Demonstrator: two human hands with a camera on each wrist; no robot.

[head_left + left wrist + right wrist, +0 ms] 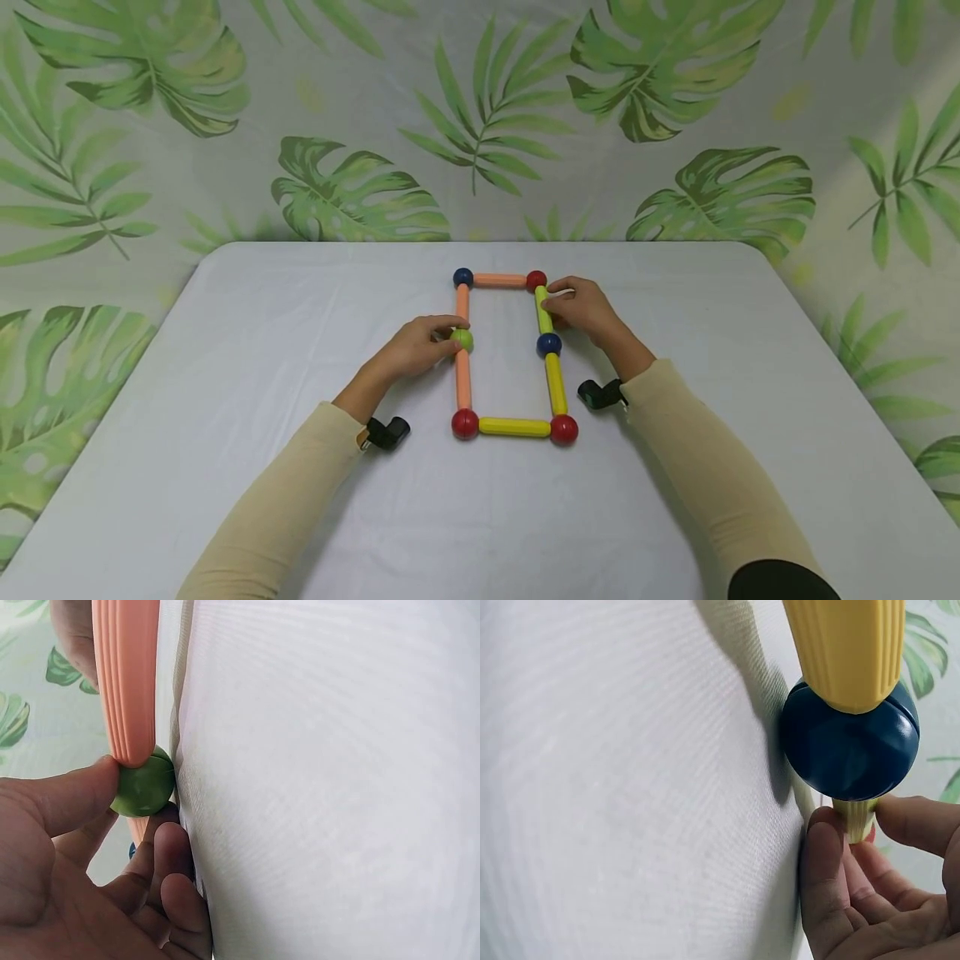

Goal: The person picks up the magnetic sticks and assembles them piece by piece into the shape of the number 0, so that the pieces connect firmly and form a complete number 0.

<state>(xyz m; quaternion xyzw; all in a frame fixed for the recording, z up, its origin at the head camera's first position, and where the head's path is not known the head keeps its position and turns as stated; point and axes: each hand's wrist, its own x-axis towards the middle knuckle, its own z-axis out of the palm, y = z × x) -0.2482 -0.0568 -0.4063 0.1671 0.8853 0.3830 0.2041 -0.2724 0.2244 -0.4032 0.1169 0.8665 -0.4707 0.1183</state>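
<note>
A rectangular frame of coloured sticks joined by balls lies on the white table. My left hand (pixel 418 345) pinches the green ball (pixel 144 785) halfway up its left side, between two orange sticks (pixel 463 379). On the right side, my right hand (pixel 588 310) pinches the upper yellow-green stick (pixel 543 310) between thumb and fingers. That stick runs from the far red ball (pixel 536 281) to a blue ball (pixel 851 742). Below the blue ball, a yellow stick (pixel 556 383) reaches the near right red ball (pixel 564 430).
A dark blue ball (pixel 463 278) and an orange stick (pixel 500 281) form the far end. Another yellow stick (pixel 513 427) and a red ball (pixel 465 424) close the near end. Behind the white table (pixel 480 525) hangs a leaf-patterned cloth (pixel 495 200).
</note>
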